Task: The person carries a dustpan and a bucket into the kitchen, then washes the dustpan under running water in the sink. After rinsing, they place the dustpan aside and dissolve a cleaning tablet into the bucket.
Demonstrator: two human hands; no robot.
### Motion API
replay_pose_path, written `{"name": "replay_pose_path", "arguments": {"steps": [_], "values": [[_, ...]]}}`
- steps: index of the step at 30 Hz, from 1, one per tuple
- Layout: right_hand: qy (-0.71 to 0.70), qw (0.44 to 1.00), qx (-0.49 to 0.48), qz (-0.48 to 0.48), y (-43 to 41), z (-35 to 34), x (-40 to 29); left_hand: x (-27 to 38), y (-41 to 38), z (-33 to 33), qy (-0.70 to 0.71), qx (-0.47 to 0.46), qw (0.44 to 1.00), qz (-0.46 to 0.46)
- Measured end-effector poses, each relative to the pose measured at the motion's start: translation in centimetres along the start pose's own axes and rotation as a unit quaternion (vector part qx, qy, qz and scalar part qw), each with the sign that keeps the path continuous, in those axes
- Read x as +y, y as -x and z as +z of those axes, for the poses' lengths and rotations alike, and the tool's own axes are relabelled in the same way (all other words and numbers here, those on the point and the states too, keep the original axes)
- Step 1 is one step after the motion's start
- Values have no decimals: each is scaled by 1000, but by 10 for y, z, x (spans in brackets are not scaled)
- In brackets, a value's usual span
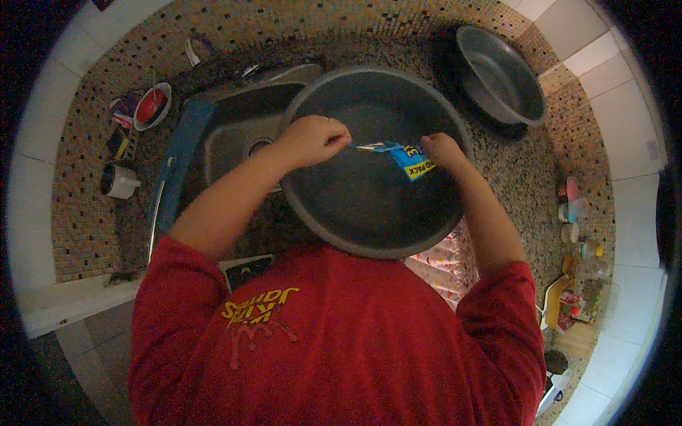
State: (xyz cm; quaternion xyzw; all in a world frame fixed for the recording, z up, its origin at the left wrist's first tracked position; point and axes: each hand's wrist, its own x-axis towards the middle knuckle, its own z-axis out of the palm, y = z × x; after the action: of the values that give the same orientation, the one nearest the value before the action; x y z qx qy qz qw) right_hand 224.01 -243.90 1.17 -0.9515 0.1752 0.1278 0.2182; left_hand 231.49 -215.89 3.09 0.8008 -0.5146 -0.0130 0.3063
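A large dark grey basin (367,213) stands right in front of me, its near rim by my red shirt. Above its inside, a small blue and yellow printed packet (410,162) is stretched between both hands. My right hand (443,153) pinches the packet's broad part at its right side. At the other end, my left hand (317,141) grips a thin, narrow end of it between thumb and fingers. Whether that strip is partly torn from the packet cannot be made out. The bottom of the basin looks dark.
Left of the basin lies a metal sink (229,141), partly covered by the rim. A second grey basin (501,80) leans at the back right. On the left are a bowl (152,106) with red contents and a white mug (121,181). Jars and containers (570,232) line the right wall.
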Motion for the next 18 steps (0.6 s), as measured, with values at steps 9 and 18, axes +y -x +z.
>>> {"name": "replay_pose_path", "arguments": {"steps": [9, 18], "values": [[-97, 978, -152, 107, 7, -9, -38, 4, -30, 4, -94, -270, 942, -178], [42, 981, -163, -96, -54, 75, -30, -12, -43, 96, -204, -270, 929, -152]]}}
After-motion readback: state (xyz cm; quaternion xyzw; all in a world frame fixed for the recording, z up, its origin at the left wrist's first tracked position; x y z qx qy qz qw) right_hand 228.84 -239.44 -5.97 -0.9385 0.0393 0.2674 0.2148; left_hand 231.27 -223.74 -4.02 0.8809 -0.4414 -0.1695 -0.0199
